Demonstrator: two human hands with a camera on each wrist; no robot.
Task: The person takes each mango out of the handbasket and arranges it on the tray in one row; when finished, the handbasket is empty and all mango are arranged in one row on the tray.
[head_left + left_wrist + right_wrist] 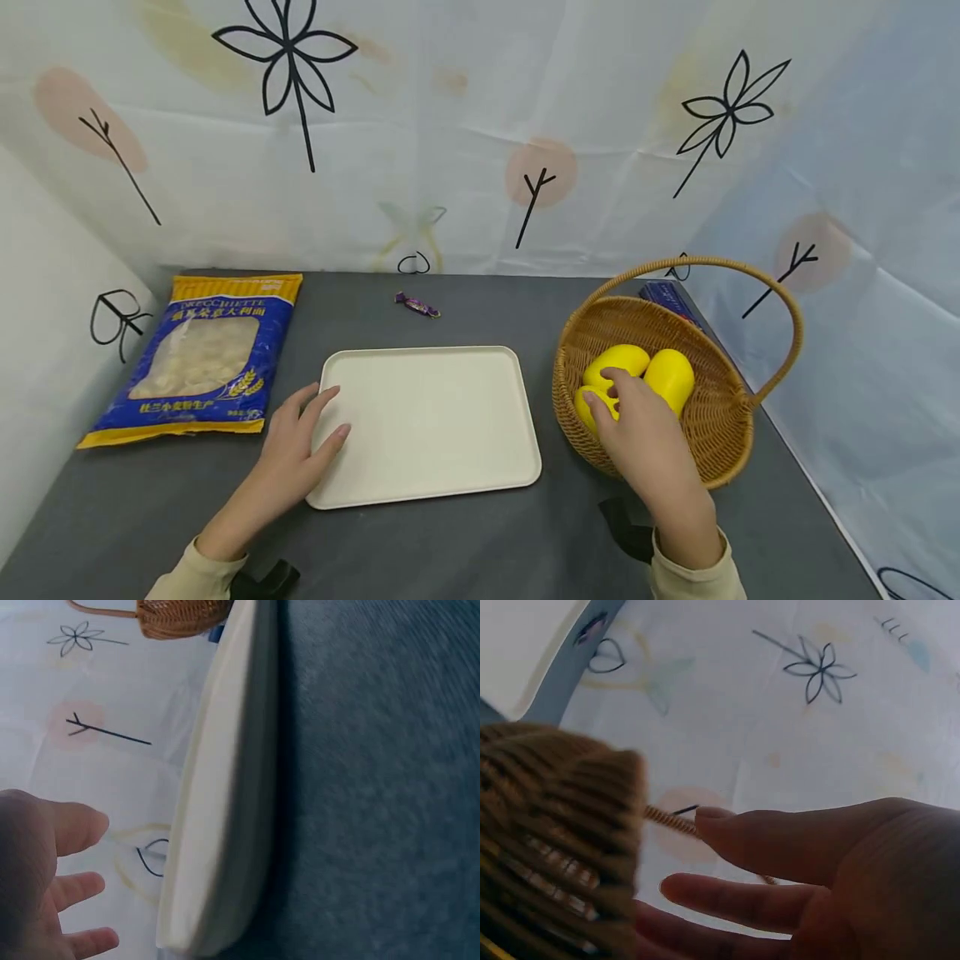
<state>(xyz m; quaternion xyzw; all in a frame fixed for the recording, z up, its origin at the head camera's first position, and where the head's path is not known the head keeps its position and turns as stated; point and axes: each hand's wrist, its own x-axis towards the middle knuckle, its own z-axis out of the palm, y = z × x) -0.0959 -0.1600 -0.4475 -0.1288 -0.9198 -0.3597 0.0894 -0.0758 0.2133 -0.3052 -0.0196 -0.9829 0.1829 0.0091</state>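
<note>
Yellow fruits (670, 377) in the basket (722, 425) lie near the right hand (647, 427), fingers spread.

Head view forward and down, wrist views low, tilted, basket (717, 412) in all, seemingly nearest right wrist

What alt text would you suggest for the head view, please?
A person's right hand is over yellow rounded objects in a wicker basket; the left hand is at the left edge of a cream tray. A blue pasta bag lies further left, a purple candy behind the tray.
</note>
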